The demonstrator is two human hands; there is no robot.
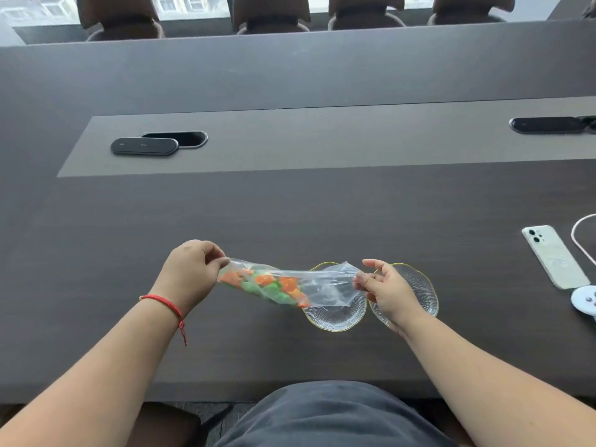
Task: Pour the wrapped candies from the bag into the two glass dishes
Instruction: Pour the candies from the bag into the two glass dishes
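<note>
I see the dark surface (pixel 290 221) filling most of the frame, with the work gathered at lower centre. My arms reach in from the bottom corners. The left hand (pixel 190 272) is pinched closed on the bag's closed end, lifting it; the right hand (pixel 390 291) has its fingertips nipped on the mouth end of the bag, the other fingers loosely spread.

The clear bag (pixel 283 282) stretches between the two hands, nearly level, dipping slightly to the right. Its mouth hangs above the left dish (pixel 335 314). The right dish (pixel 422 291) sits just beside it, rims almost touching, partly hidden behind my right hand. Both dishes look empty as far as I can tell.

The wrapped candies (pixel 267 285), orange and green, are bunched in the left half of the bag, none at the mouth. So I judge this to be the start of the pour: bag aligned, nothing out. The next move calls for raising the left hand further and holding the mouth open so the candies slide down, then stopping in time to leave a share for the right dish.

At right of frame lie a phone (pixel 553 256) and a white cable (pixel 580 240), well apart.
</note>
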